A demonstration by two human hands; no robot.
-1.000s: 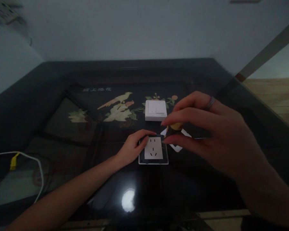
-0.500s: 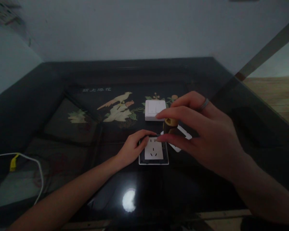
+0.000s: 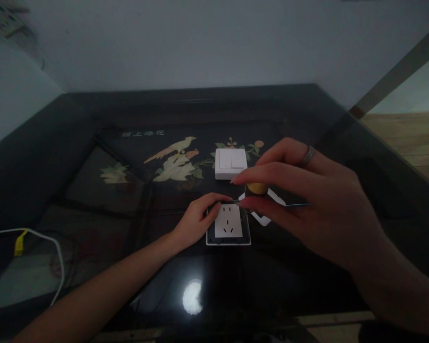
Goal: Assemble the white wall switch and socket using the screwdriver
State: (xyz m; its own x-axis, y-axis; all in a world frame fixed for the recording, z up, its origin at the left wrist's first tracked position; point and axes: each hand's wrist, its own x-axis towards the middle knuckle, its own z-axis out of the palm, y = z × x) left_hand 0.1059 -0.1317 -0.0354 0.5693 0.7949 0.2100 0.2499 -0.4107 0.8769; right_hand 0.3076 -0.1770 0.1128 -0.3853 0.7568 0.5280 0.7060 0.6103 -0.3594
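A white wall socket (image 3: pixel 228 224) in a dark frame with a pale outer edge lies on the black table. My left hand (image 3: pixel 196 216) grips its upper left edge between thumb and fingers. Above the socket's right side, my right hand (image 3: pixel 303 195) pinches a dark screwdriver handle (image 3: pixel 256 188) with a yellow end. A thin metal strip or shaft shows by the right fingers; its tip cannot be made out. Just behind stands a white switch (image 3: pixel 230 161). Partly hidden under the right hand is a white frame (image 3: pixel 262 220).
The glossy black table (image 3: pixel 186 107) has bird and flower pictures on it and meets a pale wall at the back. A white cable (image 3: pixel 59 252) with a yellow tag (image 3: pixel 20 243) lies at the left.
My right hand has shifted slightly right, and the handle has tilted so that less of it shows. My left hand and the socket have stayed in place.
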